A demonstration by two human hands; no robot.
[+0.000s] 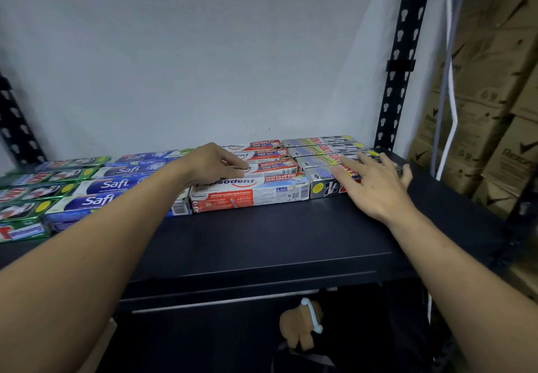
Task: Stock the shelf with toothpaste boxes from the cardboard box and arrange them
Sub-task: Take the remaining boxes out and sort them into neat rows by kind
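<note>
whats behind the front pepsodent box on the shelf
Behind the front Pepsodent box, three more Pepsodent boxes lie in a row back toward the wall. The left hand rests on them, hiding their left ends.

Green boxes (pixel 52 175): cut off at left edge. Blue boxes (pixel 110 183): right ends hidden under your left forearm (pixel 131 221).

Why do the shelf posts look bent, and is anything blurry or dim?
Head view: the wide-angle lens bends the black post and stretches the edges; the green boxes at far left are soft, the front Pepsodent box is sharp; under the shelf lies deep shadow.
</note>
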